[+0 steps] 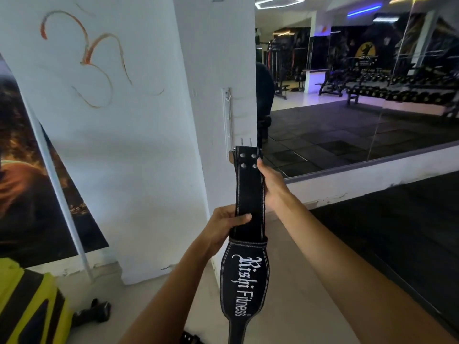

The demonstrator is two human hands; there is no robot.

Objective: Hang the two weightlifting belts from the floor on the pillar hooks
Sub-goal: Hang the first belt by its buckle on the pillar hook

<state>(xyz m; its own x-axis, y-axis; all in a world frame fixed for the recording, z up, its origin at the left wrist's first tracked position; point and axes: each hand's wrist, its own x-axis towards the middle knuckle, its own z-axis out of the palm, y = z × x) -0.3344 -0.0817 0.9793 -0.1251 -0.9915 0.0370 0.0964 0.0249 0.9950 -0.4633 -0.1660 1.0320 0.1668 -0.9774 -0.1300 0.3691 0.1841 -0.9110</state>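
A black weightlifting belt [248,194] with white stitching and white lettering is held upright in front of the white pillar [213,70]. My left hand [227,225] grips the strap at mid-length, thumb across the front. My right hand [270,182] holds the strap's right edge higher up, just below the rivets and metal buckle prongs. A white hook rail [227,115] with a metal hook runs down the pillar face, above and slightly left of the buckle end. Part of a second black belt [191,338] shows on the floor at the bottom edge.
A large wall mirror [360,95] to the right reflects gym racks and benches. A dumbbell [95,311] lies on the floor at lower left beside a yellow and black object [27,306]. A poster [29,170] leans on the left wall.
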